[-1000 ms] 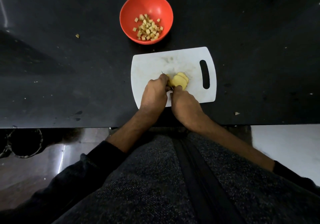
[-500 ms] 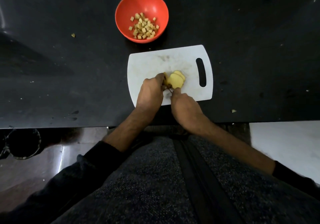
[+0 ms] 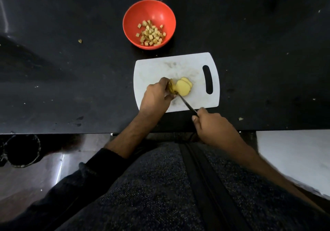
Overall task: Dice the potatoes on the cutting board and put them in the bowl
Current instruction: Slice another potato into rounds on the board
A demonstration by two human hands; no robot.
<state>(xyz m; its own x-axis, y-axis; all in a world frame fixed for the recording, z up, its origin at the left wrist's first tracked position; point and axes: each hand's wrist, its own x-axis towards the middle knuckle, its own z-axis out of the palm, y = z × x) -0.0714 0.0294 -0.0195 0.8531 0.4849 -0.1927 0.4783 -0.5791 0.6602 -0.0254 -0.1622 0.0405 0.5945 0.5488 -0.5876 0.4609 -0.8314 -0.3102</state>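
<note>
Potato [image 3: 182, 88]: part-sliced, on white cutting board [image 3: 160, 70]. Left hand [image 3: 157, 95] fingers curl round uncut end, steadying it. Right hand [image 3: 212, 125] grips knife [image 3: 187, 104], tip at slices. Red bowl [image 3: 135, 16] of dice stands just beyond the board, within reach for transfer.

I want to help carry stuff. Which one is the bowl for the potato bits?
Find the white cutting board on the black counter. Just past its far left corner sits the bowl. It is round and bright red, with small pale potato cubes piled inside, the only colourful dish there.
</note>
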